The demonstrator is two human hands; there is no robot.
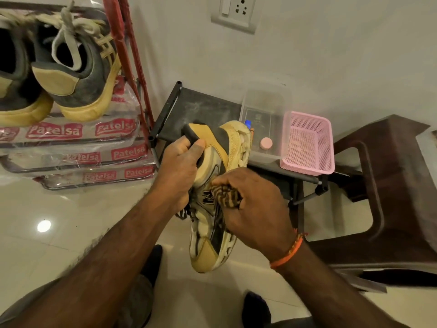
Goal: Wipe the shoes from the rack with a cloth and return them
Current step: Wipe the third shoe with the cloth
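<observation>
Left hand [179, 171] grips sneaker [212, 223] — right hand [255, 207] presses cloth [225, 194].

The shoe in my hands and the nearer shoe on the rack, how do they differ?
The held shoe is cream, yellow and black; the rack shoe is grey with yellow trim. The held shoe is off the rack, sole turned sideways; the rack shoe sits upright, heel toward the camera. Both are lace-up sneakers.

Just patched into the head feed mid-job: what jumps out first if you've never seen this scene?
At centre frame, the left hand grips a yellow-and-black sneaker by its heel end while the right hand presses a striped cloth against its side. At upper left, a pair of grey-and-yellow shoes sits on the plastic-wrapped rack. A pink basket stands on a low black stand just behind the hands.
</observation>
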